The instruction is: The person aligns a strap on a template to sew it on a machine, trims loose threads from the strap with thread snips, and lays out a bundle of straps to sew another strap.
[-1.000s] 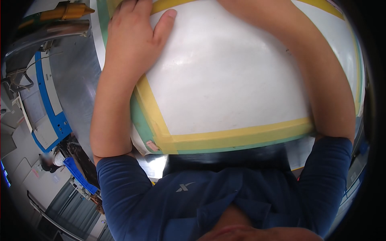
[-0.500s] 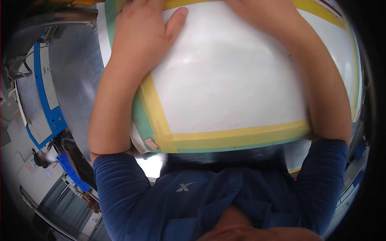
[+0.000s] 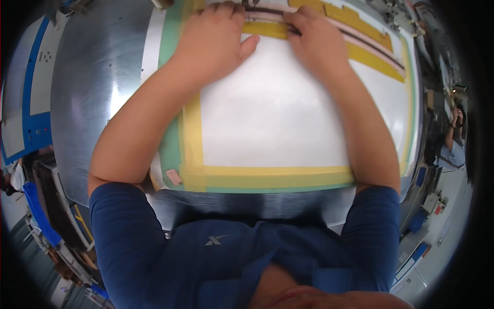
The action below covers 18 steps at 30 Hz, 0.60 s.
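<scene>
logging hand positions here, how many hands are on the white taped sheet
2: the wearer's left hand at the far left of the white taped sheet, and the right hand beside it, near the dark strip. Others beyond the frame may be hidden.

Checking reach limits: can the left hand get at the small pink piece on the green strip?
Probably yes: nothing covers the small pink piece, though the left hand must first draw back.
</scene>
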{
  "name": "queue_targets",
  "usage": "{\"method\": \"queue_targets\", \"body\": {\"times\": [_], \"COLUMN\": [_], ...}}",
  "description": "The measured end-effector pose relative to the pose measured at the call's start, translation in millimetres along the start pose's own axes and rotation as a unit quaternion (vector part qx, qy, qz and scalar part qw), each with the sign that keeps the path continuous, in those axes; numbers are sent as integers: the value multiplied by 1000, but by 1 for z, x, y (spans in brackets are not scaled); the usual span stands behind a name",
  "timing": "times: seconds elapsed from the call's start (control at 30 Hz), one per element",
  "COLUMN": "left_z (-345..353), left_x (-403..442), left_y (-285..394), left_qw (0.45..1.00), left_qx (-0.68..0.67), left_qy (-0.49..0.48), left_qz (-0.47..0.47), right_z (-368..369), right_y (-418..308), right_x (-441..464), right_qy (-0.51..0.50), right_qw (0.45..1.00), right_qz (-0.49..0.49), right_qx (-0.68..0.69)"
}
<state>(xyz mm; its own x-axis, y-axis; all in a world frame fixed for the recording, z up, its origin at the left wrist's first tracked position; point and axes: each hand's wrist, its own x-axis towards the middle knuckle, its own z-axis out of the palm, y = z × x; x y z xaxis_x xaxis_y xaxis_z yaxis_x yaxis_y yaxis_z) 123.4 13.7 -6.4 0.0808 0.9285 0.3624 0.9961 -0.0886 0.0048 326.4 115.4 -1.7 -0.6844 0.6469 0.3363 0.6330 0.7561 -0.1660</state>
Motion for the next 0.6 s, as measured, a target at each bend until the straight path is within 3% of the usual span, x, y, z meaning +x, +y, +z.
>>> {"method": "queue_targets", "body": {"times": [0.07,0.23,0.6], "left_z": [-8,6,5], "left_x": [8,-4,-9], "left_y": [7,8,8], "left_qw": [998,999,999], "left_qx": [-33,-25,1], "left_qy": [-48,-1,16], "left_qz": [-32,-39,-35], "right_z": [-7,-7,-27], "right_y": [-2,-3,69], "right_x": [4,-5,-39], "right_qy": [-29,-61,-1], "right_qw": [999,997,997], "right_qz": [29,29,73], "right_qx": [-15,-22,-27]}}
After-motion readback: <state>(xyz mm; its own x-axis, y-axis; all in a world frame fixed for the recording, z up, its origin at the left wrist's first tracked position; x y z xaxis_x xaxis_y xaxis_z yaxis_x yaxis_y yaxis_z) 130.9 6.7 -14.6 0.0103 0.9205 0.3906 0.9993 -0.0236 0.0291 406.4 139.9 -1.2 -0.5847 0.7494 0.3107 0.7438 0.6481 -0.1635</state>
